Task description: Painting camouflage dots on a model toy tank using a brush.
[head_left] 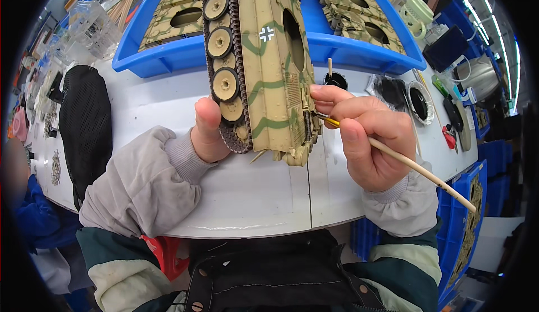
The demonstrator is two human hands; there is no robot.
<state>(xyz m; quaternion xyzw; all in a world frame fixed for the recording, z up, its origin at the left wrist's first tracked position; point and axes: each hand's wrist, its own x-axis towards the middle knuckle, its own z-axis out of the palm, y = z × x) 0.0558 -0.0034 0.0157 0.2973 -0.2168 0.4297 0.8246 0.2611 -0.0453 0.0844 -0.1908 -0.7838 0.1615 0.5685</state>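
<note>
A model tank hull [272, 98] in sand and green camouflage stands up on end in front of me, its wheels and brown track facing left. My left hand [209, 126] holds it from behind; the thumb shows beside the track and the other fingers are hidden. My right hand [373, 138] pinches a thin paintbrush [421, 170] with a pale wooden handle. The dark bristle tip meets the hull's right edge, near its lower end. The right fingertips are close against that edge. A round opening [293, 39] shows in the hull's deck.
Behind the hull, a blue tray [359, 53] holds several similar tank parts [362, 14]. A small black paint cup [336, 82] and a dish of black paint [419, 101] stand to the right. At left lies a black mesh sleeve [87, 126]. A blue crate [463, 228] is at lower right.
</note>
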